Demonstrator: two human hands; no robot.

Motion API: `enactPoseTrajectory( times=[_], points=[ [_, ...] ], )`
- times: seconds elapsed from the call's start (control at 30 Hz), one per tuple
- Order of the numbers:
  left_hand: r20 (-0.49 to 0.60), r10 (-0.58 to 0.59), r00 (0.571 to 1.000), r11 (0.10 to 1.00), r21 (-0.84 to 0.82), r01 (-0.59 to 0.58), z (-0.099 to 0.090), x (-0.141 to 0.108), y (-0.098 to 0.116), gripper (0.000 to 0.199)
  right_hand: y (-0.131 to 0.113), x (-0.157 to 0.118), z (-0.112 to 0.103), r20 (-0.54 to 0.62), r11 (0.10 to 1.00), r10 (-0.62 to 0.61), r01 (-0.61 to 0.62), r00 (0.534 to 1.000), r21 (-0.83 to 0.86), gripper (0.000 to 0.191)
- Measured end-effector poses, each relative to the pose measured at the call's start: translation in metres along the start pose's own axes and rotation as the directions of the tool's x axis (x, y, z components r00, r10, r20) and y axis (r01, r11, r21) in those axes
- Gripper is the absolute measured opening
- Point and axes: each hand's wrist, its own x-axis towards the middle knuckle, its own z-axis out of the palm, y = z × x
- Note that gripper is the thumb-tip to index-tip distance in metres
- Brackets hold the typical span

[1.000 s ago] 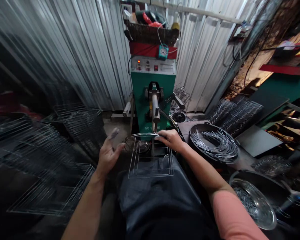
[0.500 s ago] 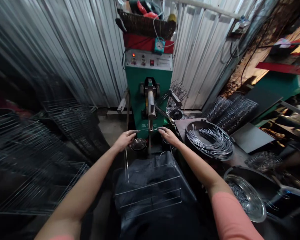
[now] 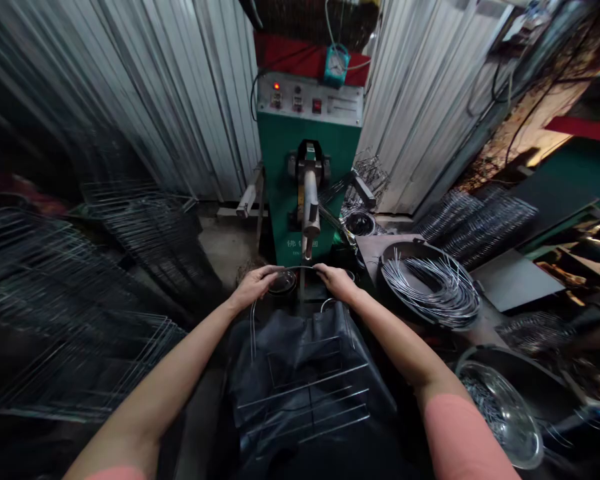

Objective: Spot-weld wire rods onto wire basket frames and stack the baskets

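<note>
The thin curved wire (image 3: 299,268) spans the gap between the two hands, just under the tip (image 3: 308,252) of the green machine (image 3: 277,170); whether wire and tip touch is too small to tell. To do this well, I would judge, the wire wants to sit level and centred beneath that tip, with an even, light pull from both sides and the fingers well clear of the metal. The wire frame (image 3: 303,386) hangs below, its lower bars over the dark apron (image 3: 265,367), so it should hang without twisting the grip. The left hand (image 3: 254,288) and right hand (image 3: 337,281) face each other palms down, fingers pinched narrow on the wire at either side of the tip. Both forearms reach forward and converge, elbows apart and low, in a nearly mirrored pose that probably helps steadiness.
</note>
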Motion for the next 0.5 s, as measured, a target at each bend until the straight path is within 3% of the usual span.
enactPoseTrajectory(
  times=[0.17, 0.3, 0.5],
  points=[
    [0.040, 0.145, 0.989, 0.949, 0.277, -0.150, 0.002, 0.004, -0.009, 0.043, -0.012, 0.001, -0.008, 0.208, 0.919, 0.097, -0.007, 0.973, -0.395, 0.043],
    [0.109, 0.374, 0.921, 0.840, 0.382, -0.386, 0.004, 0.011, -0.012, 0.037, -0.021, 0.002, -0.015, 0.259, 0.853, 0.098, 0.053, 0.961, -0.518, 0.044],
    [0.179, 0.360, 0.915, 0.801, 0.445, -0.402, 0.005, 0.019, -0.012, 0.038, -0.014, 0.011, -0.012, 0.291, 0.812, 0.116, 0.078, 0.950, -0.578, 0.054]
  ],
)
